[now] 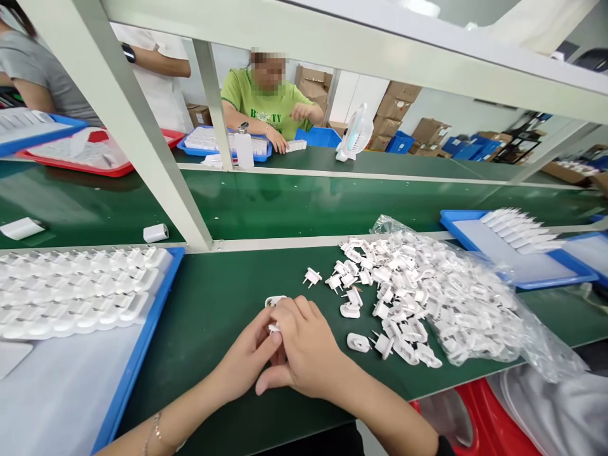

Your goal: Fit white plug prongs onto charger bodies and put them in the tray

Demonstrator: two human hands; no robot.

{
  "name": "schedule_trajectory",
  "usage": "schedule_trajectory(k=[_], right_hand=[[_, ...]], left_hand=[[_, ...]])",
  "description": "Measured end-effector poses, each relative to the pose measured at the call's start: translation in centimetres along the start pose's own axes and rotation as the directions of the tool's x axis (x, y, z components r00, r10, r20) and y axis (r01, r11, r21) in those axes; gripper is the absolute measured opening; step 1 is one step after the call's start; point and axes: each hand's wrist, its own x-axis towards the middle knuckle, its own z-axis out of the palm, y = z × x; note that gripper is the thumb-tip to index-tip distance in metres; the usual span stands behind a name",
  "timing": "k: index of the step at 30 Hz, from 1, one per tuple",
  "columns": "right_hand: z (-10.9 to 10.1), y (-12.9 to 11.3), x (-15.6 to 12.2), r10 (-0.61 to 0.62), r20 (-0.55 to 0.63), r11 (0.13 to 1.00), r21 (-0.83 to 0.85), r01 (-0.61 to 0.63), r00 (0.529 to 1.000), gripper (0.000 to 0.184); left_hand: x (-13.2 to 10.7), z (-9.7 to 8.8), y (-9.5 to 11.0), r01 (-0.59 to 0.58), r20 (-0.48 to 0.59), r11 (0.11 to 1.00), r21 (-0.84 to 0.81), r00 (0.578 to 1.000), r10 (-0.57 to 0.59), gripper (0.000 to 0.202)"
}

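Note:
My left hand [249, 351] and my right hand [306, 348] meet above the green bench. Between them they grip a small white plug piece [274, 327], mostly hidden by my fingers. The fingers of my right hand curl over it from above, while my left thumb and fingers pinch it from the side. Just beyond my fingertips shows a white oval plug part [274, 301]; whether it is joined to the held piece I cannot tell. To the right, a loose two-pin plug piece [312, 277] lies near a heap of similar white plug pieces [399, 285].
A clear plastic bag [536, 335] spreads under and over the heap. At left, a blue-rimmed tray [137, 367] holds rows of white adapters [80, 285]. Another blue tray [555, 275] stands at right. Frame posts [156, 139] rise behind the bench; a co-worker [266, 104] sits opposite.

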Motion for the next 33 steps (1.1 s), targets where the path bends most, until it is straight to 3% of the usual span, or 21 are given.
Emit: schedule_trajectory(k=[3, 6, 8, 12, 14, 15, 17, 20, 22, 25, 29, 33], right_hand=[[-1.7, 0.1, -0.5, 0.022, 0.153, 0.972, 0.227, -0.056, 0.988, 0.044], [-2.4, 1.1, -1.0, 0.173, 0.133, 0.879, 0.426, -0.214, 0.976, 0.028], [-1.9, 2.0, -0.9, 0.246, 0.171, 0.760, 0.577, -0.300, 0.954, 0.024], [-0.2, 3.5, 0.3, 0.276, 0.370, 0.438, 0.773, -0.459, 0.887, 0.020], [0.4, 4.1, 1.0, 0.307, 0.376, 0.396, 0.785, -0.476, 0.875, 0.017], [0.7, 4.3, 1.2, 0.342, 0.329, 0.422, 0.783, -0.457, 0.880, 0.013], [1.1, 4.7, 1.5, 0.411, 0.165, 0.555, 0.735, -0.390, 0.897, 0.010], [1.5, 5.3, 1.6, 0.361, -0.009, 0.810, 0.498, -0.309, 0.933, 0.011], [1.9, 5.5, 1.5, 0.285, 0.017, 0.898, 0.344, -0.273, 0.958, 0.013], [2.4, 5.8, 1.4, 0.255, 0.081, 0.915, 0.302, -0.267, 0.964, 0.013], [2.9, 6.2, 1.5, 0.261, 0.100, 0.895, 0.348, -0.279, 0.960, 0.014], [3.1, 5.9, 1.5, 0.203, 0.122, 0.935, 0.270, -0.229, 0.972, 0.013]], left_hand=[[0.3, -0.2, -0.7, 0.040, 0.029, 0.983, -0.181, 0.999, -0.036, 0.033], [0.7, -0.5, -1.0, 0.101, 0.138, 0.934, -0.343, 0.989, -0.057, 0.035], [0.9, -0.6, -1.0, 0.157, 0.178, 0.907, -0.390, 0.980, -0.093, 0.036], [1.2, -0.7, -0.7, 0.167, 0.094, 0.898, -0.406, 0.986, -0.140, 0.037], [1.5, -1.1, -0.5, 0.137, 0.049, 0.906, -0.401, 0.991, -0.129, 0.033], [1.6, -1.5, -0.5, 0.117, 0.015, 0.914, -0.389, 0.993, -0.121, 0.030], [2.1, -2.6, -0.4, 0.052, -0.115, 0.947, -0.318, 0.989, -0.093, 0.024], [2.9, -4.8, -0.7, -0.058, -0.335, 0.997, 0.042, 0.940, 0.069, 0.015], [3.2, -5.8, -1.2, -0.061, -0.290, 0.931, 0.360, 0.941, 0.174, 0.028], [3.4, -6.0, -2.2, -0.074, -0.088, 0.766, 0.639, 0.982, 0.168, 0.043], [3.8, -5.1, -3.4, -0.068, -0.051, 0.629, 0.774, 0.984, 0.169, 0.025], [4.4, -4.8, -3.8, -0.056, -0.066, 0.616, 0.785, 0.982, 0.174, 0.016]])
